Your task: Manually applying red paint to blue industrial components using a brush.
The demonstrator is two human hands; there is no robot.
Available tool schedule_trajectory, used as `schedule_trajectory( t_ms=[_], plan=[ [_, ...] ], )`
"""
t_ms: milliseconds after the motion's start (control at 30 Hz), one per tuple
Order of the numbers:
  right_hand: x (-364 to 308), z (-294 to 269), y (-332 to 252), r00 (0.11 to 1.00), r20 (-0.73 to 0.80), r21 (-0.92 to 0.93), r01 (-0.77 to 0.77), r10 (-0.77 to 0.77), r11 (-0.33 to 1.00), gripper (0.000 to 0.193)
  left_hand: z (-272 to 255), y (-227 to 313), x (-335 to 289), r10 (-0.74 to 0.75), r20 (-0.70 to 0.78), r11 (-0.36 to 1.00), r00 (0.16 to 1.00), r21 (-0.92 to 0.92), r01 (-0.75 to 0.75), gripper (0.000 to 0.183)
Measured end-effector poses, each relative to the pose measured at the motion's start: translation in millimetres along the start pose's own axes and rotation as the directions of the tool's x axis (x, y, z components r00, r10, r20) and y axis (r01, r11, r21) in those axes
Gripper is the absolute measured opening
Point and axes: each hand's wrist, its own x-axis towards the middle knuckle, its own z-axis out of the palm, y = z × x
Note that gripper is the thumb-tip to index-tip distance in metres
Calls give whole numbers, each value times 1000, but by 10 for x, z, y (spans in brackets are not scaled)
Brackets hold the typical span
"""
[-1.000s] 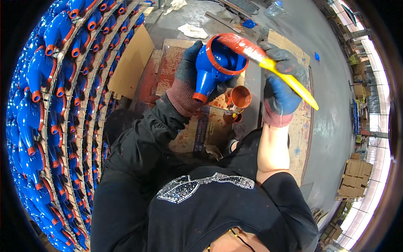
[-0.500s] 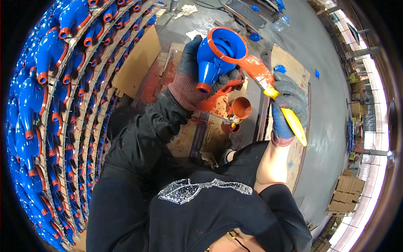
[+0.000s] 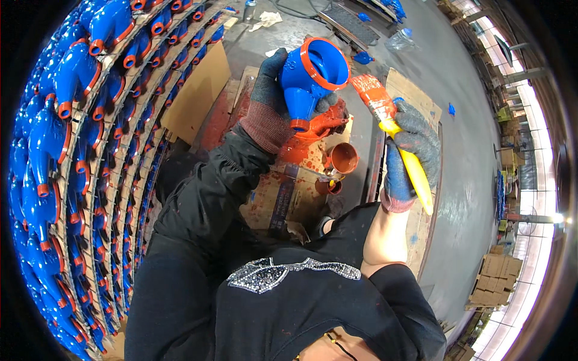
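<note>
My left hand point(image 3: 269, 90), in a dark glove, grips a blue hollow casting point(image 3: 297, 84) with a wide ring mouth and a narrow spout. Fresh red coats the rim of the mouth and the spout's end. A flat paintbrush point(image 3: 415, 171) with a yellow handle is in my closed, gloved right hand point(image 3: 418, 138). Its wide bristles, thick with red paint, point up and left, just apart from the casting's rim. Below the casting, a red-smeared object point(image 3: 330, 123) is partly hidden. Beside it stand a larger red-stained cup point(image 3: 344, 158) and a smaller one point(image 3: 333, 187).
Racks of blue castings point(image 3: 49, 141) with red rims rise at my left. A cardboard sheet point(image 3: 198, 90) leans beside them. Paint-spattered cardboard point(image 3: 259, 201) lies in front of me. More cardboard point(image 3: 416, 93) lies at right. Stacked boxes point(image 3: 497, 278) stand farther right.
The brush has come off the casting's rim, leaving a small gap. The casting has turned slightly and shifted a little left in my left hand.
</note>
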Motion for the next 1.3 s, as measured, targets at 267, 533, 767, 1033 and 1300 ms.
schedule_trajectory(
  t_ms=[267,533,767,1033,1300],
  plan=[
    [-21,-92,-41,994,-14,-51,-111,110,993,18,90,31,-12,103,-24,995,994,6,-103,53],
    [-1,-28,-115,998,47,42,-32,30,999,17,137,72,-64,109,11,994,994,-8,-109,53],
    [53,13,-269,996,84,-149,-1,14,989,19,257,106,-131,171,-34,985,985,27,-170,56],
    [177,-35,-430,978,108,-543,-92,179,835,22,271,239,-169,162,166,955,973,222,-197,61],
    [138,-86,-346,962,-30,-435,-257,271,863,18,247,270,-216,220,192,874,957,398,-280,65]
  ],
)
